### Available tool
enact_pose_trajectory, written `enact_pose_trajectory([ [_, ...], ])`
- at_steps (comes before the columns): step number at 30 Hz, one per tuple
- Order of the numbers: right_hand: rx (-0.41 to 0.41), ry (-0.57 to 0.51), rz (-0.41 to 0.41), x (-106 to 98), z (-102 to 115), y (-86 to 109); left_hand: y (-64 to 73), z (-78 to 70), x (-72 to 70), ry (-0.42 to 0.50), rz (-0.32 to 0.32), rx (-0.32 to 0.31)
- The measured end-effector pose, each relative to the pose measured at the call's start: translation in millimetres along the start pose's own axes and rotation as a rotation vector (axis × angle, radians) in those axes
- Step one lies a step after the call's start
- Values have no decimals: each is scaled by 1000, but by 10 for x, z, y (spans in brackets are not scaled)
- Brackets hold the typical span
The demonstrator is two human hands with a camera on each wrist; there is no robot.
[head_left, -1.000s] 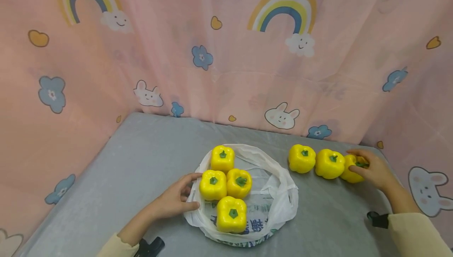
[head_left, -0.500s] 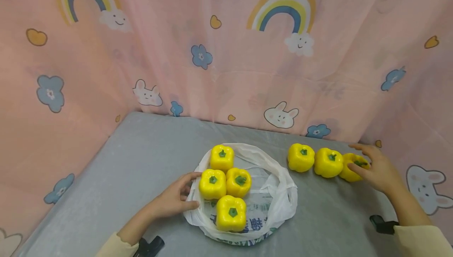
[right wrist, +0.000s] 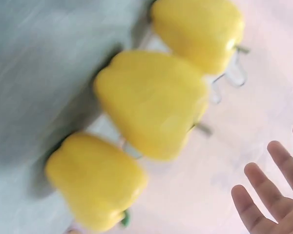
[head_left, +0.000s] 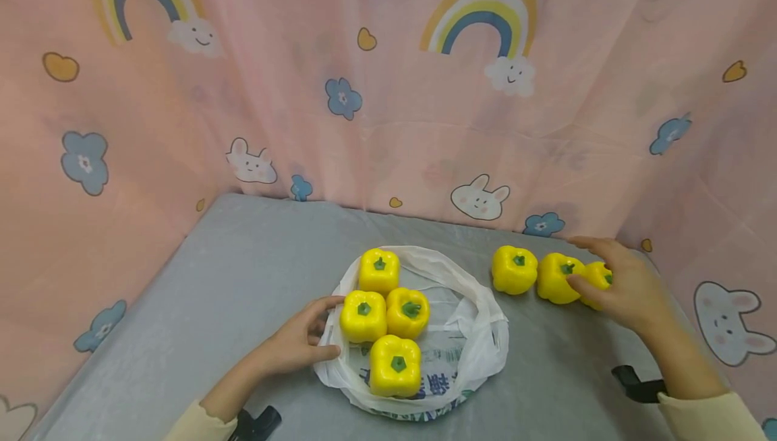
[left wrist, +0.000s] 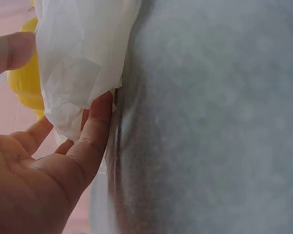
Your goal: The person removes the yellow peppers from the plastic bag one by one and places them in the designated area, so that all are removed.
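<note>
A white plastic bag (head_left: pixel 488 346) lies with its mouth spread wide on the grey surface, holding several yellow bell peppers with green stems, such as the front bell pepper (head_left: pixel 394 370). My left hand (head_left: pixel 297 340) rests against the bag's left side, thumb and fingers spread apart. In the left wrist view its fingers (left wrist: pixel 95 124) touch the white plastic. To the right of the bag stand three more peppers in a row: the left pepper (head_left: pixel 513 272), the middle pepper (head_left: pixel 555 282) and the right pepper (head_left: pixel 596 276). My right hand (head_left: pixel 628 289) hovers over the right one, partly covering it, with straight, spread fingers (right wrist: pixel 278 204).
A grey cloth (head_left: pixel 255 259) covers the table. Pink patterned curtains (head_left: pixel 394 124) rise behind it and at both sides. A black wrist mount (head_left: pixel 637 387) sits below my right wrist, another black mount (head_left: pixel 257 422) by the left.
My right hand has left the rightmost pepper's sides, lifted a little and shifted left towards the middle pepper. The left hand and the bag stay put.
</note>
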State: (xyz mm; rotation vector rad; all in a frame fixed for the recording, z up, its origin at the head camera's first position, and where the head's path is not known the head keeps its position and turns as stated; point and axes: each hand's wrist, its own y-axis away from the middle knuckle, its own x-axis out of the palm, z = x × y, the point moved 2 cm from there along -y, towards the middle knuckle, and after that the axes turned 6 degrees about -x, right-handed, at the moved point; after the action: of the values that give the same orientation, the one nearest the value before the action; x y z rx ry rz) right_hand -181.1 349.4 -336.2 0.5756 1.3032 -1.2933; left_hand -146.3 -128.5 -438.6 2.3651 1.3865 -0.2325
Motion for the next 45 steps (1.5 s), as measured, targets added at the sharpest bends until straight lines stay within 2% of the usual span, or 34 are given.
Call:
enact_pose_trajectory([
  [4,-41,-57,-6,49,200,-55,2,4,-1,3,0,6],
  [11,-52,-208,43,181,520,-128,3,9,2,19,0,4],
  [15,-98,-227,20,288,696,-152,3,3,1,20,-3,3],
  [32,-185,-474,42,782,1226,-232,6,9,-3,15,-6,-5],
  [39,-136,-593,138,978,1454,-265,2,22,-1,18,-3,1],
  [45,-56,-607,243,1159,1624,-281,4,28,0,21,1,2],
])
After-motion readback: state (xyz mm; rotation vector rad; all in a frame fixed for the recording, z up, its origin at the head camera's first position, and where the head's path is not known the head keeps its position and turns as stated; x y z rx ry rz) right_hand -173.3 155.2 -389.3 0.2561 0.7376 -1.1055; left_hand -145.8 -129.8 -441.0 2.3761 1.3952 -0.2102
